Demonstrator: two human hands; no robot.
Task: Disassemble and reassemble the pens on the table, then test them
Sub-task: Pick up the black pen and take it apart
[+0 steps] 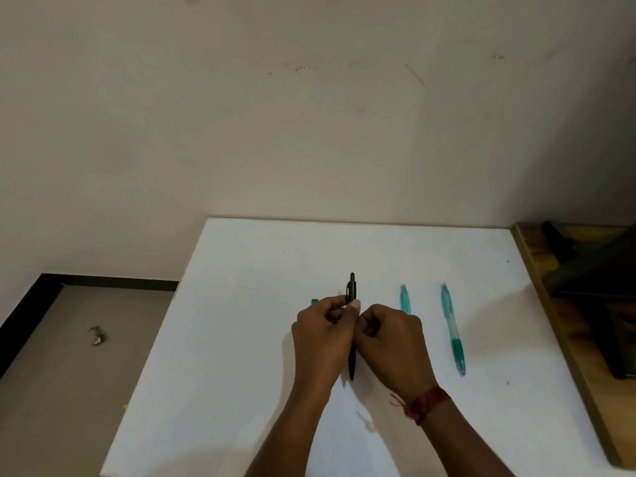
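Black pen (pixel 351 291) right in the middle of the action, lying in line with the view: clicker end pointing away, writing tip toward the person. Both hands are on it. The left hand (pixel 321 339) pinches the barrel just below the clip, its fingers (pixel 335 304) curled in and a pale nail pressed against the pen's side. The right hand (pixel 394 342) comes in from the other side, its fingers (pixel 373 325) curled round the middle of the barrel, so the two hands meet knuckle to knuckle. The pen sits over the centre of the white counter (pixel 261 339); whether its tip touches the surface, I cannot tell.

Just left of the left hand, a small green piece (pixel 314 301) peeks out on the counter, too little of it showing to name. To the right, a teal pen (pixel 405 299) lies partly hidden behind the right hand, and beside it a second teal pen (pixel 452 328) lies in full view, parallel, grip end nearer the person.

A red thread band (pixel 426 404) circles the right wrist. Further right, a wooden surface (pixel 564 339) borders the counter, with a dark object (pixel 592 270) on it. On the left, the floor (pixel 69 390) carries a bit of debris (pixel 97 335).
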